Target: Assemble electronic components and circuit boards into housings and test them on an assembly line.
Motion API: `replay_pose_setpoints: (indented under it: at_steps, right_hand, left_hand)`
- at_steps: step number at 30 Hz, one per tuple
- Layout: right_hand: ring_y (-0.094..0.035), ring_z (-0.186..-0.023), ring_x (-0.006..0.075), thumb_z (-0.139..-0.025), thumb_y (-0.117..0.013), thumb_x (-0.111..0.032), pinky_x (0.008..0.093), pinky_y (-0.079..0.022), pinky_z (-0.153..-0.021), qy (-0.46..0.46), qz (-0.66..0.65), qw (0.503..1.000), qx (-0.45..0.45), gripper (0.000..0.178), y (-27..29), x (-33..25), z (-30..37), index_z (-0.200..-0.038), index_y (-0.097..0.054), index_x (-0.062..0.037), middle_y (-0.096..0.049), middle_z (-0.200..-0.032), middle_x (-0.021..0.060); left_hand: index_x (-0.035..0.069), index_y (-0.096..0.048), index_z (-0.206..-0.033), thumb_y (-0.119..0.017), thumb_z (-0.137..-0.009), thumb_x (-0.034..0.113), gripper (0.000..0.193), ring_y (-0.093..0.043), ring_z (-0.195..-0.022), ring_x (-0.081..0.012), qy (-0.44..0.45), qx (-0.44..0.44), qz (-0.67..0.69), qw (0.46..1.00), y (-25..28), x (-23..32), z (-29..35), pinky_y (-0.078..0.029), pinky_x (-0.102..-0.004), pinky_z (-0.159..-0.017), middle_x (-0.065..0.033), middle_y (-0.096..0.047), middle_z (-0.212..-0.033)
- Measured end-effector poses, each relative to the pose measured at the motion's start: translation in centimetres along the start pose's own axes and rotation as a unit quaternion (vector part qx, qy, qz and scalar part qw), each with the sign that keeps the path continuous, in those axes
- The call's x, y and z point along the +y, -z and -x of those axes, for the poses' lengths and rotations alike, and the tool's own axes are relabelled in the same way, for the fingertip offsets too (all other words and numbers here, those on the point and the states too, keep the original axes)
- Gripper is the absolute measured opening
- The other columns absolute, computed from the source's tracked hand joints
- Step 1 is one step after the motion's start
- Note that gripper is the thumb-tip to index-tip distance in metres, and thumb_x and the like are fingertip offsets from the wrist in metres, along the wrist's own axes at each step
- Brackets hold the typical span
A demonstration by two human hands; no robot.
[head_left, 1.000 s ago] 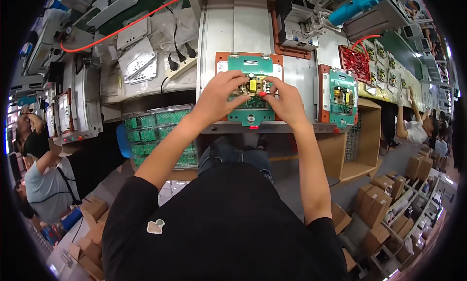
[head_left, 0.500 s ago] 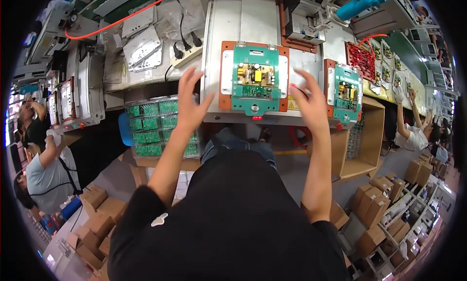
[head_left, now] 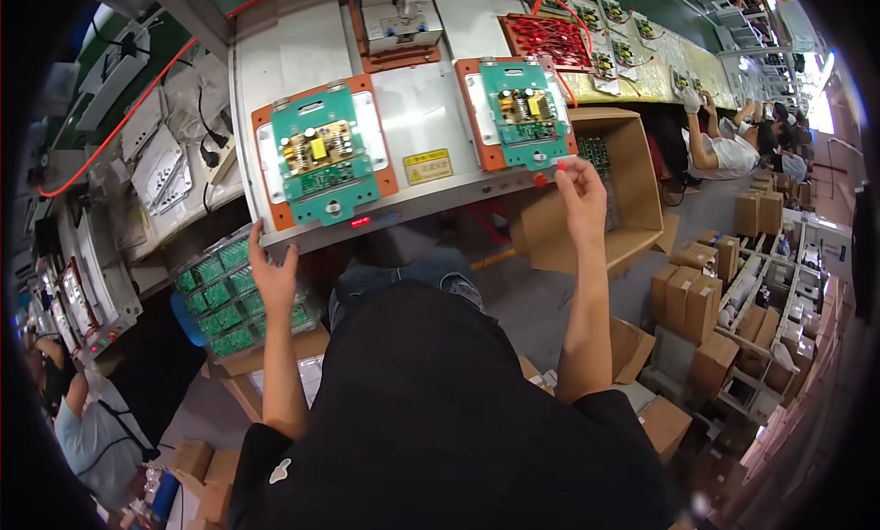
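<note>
My left hand (head_left: 272, 271) is open, thumb and forefinger apart, at the front left corner of a metal bench machine (head_left: 440, 196). Beside it, the left green fixture plate (head_left: 291, 117) on an orange-brown base carries a circuit board (head_left: 317, 150) with a yellow block component. My right hand (head_left: 584, 200) is at the front corner of the right green fixture plate (head_left: 513, 74), close to a red button (head_left: 541, 180). Its fingers are partly bent, with a red spot at one fingertip; nothing held is visible. A second circuit board (head_left: 527, 108) lies in that right plate.
Below the bench, a tray of small green boards (head_left: 220, 296) is at the left and an open cardboard box (head_left: 632, 195) at the right. A red tray of parts (head_left: 550, 42) and a metal press fixture (head_left: 401, 26) sit farther back. Other people work on both sides.
The view has swung right, so both fixtures sit farther left. My hands have gone from both sides of the left fixture to the machine's front edge, the right one at the right fixture.
</note>
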State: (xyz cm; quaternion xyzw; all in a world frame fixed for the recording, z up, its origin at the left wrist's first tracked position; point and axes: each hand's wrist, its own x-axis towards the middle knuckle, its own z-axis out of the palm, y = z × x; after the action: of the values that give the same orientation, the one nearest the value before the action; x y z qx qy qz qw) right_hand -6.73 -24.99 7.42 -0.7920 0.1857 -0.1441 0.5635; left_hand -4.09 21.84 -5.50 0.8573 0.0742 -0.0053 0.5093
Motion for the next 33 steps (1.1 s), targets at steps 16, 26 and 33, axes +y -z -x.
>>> replay_pose_setpoints:
  at_steps: [16, 26, 33]
  right_hand:
    - [-0.066, -0.07, 0.029, -0.078, -0.077, -0.032, 0.0395, -0.051, -0.056, 0.259, 0.322, 0.881, -0.232, 0.03, -3.5, 1.2, -4.1, -0.083, -0.06, -0.0075, -0.066, -0.079, 0.0081]
    - [-0.066, -0.067, 0.027, -0.078, -0.071, -0.009, 0.0328, -0.05, -0.06, 0.47, 0.227, 0.842, -0.14, 0.013, -5.4, -8.8, -18.4, -0.09, -0.068, -0.0078, -0.066, -0.075, 0.0084]
    - [-0.065, -0.069, 0.0183, -0.089, -0.068, -0.021, 0.0288, -0.05, -0.064, 0.411, 0.207, 0.879, -0.128, 0.021, -9.1, -6.3, -27.3, -0.104, -0.07, -0.0062, -0.07, -0.081, 0.0126]
  left_hand:
    - [0.005, -0.042, -0.142, -0.061, -0.09, -0.001, 0.056, -0.05, -0.126, -0.0245, 0.064, 0.322, -0.049, 0.943, -0.3, 3.5, 5.8, -0.047, -0.0369, -0.097, -0.0133, -0.046, -0.142]
    - [0.002, -0.06, -0.121, -0.057, -0.09, -0.007, 0.033, -0.061, -0.101, -0.0165, -0.041, 0.129, 0.098, 0.986, -12.1, 16.7, 4.4, -0.051, -0.027, -0.081, -0.0086, -0.058, -0.123]
    - [0.0, -0.068, -0.105, -0.059, -0.087, -0.008, 0.022, -0.065, -0.087, -0.0148, -0.151, 0.019, 0.085, 0.985, -15.8, 21.6, 3.9, -0.051, -0.0246, -0.073, -0.0082, -0.069, -0.103]
